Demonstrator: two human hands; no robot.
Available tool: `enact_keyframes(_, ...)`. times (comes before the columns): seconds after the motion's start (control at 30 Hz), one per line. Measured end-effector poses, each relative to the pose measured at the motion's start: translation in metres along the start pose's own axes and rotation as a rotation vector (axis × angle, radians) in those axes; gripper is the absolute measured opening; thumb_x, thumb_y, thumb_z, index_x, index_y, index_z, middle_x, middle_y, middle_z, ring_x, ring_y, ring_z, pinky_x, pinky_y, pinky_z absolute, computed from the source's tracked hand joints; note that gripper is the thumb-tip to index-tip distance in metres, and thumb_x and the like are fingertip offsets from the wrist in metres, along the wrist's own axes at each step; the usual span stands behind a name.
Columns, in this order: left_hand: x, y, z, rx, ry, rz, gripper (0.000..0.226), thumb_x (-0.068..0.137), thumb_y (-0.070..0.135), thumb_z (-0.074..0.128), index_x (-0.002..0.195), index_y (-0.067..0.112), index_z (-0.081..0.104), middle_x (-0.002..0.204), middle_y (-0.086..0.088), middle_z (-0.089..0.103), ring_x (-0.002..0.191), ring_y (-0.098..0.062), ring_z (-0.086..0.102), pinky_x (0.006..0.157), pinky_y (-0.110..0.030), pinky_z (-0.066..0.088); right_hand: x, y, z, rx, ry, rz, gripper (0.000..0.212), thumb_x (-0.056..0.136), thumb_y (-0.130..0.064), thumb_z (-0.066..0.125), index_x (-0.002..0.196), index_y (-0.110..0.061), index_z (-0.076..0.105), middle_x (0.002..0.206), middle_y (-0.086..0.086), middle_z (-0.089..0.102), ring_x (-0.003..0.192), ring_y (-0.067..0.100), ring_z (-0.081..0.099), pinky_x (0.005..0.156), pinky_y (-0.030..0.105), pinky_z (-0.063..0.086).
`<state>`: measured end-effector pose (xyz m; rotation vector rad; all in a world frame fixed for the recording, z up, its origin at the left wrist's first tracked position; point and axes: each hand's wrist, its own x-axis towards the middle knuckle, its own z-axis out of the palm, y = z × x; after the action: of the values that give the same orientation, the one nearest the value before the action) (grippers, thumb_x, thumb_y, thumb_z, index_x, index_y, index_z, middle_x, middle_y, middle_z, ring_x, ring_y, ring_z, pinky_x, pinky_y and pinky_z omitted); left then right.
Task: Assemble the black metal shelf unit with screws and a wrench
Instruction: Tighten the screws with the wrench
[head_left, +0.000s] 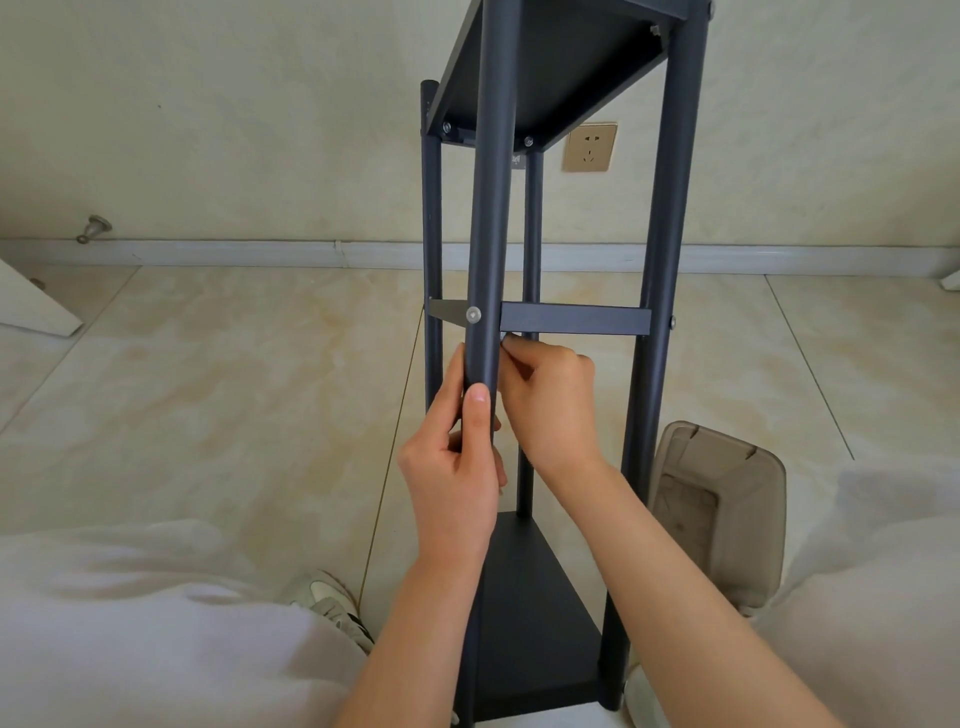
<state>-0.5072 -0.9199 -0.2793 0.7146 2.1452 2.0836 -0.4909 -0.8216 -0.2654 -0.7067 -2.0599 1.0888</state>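
The black metal shelf unit (670, 208) is matte and dark, with round tube posts and thin flat shelves. It stands on the tiled floor (208, 389) between the seated person's knees, a little out from the skirting edge of the floor. Its long axis is vertical and its top leans slightly towards the person.

I count four posts and three shelves: the top shelf (545, 67), the middle shelf (571, 319) and the bottom shelf (535, 623). Five silver screw heads show, one of them (473, 313) on the near post (493, 208) at middle-shelf level.

The left hand (454, 478) grips that post below the screw, thumb lying up along it. The right hand (553, 405) has its fingers curled under the middle shelf just behind the post, pinching a small silver piece (506, 338); what it is I cannot tell. One clear plastic tub (727, 493) sits on the floor beside the right-hand post.
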Motion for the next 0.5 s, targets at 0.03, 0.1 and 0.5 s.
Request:
enact_keyframes(0.03,0.000,0.000,0.000,-0.001,0.000,0.001,0.045,0.100,0.037,0.047,0.142,0.023,0.053,0.064,0.013,0.059,0.038,-0.016,0.046,0.039,-0.027,0.043,0.001,0.001,0.003,0.005,0.018,-0.022,0.025,0.096,-0.009,0.061,0.075,0.004,0.068,0.061,0.014,0.063,0.056,0.027,0.057,0.059,0.033,0.048)
enact_keyframes(0.1,0.000,-0.001,0.000,-0.004,0.001,-0.004,0.044,0.100,0.035,0.047,0.142,0.023,0.052,0.064,0.013,0.059,0.038,-0.017,0.046,0.039,-0.028,0.043,0.003,0.003,0.007,-0.005,0.051,-0.074,0.021,0.094,-0.006,0.063,0.077,0.005,0.069,0.064,0.015,0.065,0.060,0.030,0.062,0.062,0.039,0.051)
enact_keyframes(0.5,0.003,-0.002,-0.003,-0.021,0.012,-0.003,0.047,0.099,0.044,0.046,0.141,0.026,0.054,0.056,0.011,0.053,0.037,-0.017,0.045,0.044,-0.021,0.044,-0.010,0.014,0.006,-0.036,-0.117,0.037,0.031,0.097,-0.007,0.052,0.067,-0.007,0.053,0.055,0.002,0.052,0.052,0.015,0.048,0.053,0.027,0.044)
